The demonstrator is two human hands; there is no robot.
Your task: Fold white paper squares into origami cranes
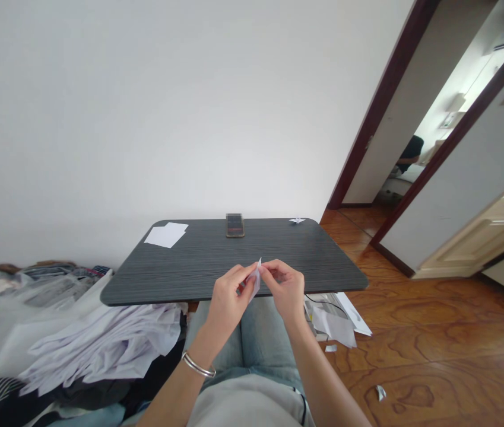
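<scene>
Between my two hands is a small folded piece of white paper (255,286), held over the near edge of the dark table (198,255). My left hand (230,295) pinches its left side with thumb and fingers. From the right, my right hand (285,284) grips the upper part of the paper between thumb and forefinger. The paper's point sticks up between the fingertips. Its lower folds are partly hidden by my left fingers.
White paper sheets (167,235) lie at the table's back left. A phone (235,225) leans at the back middle, and a folded paper crane (297,220) sits at the back right. Clothes (113,341) are piled at left; papers (338,326) lie low at right.
</scene>
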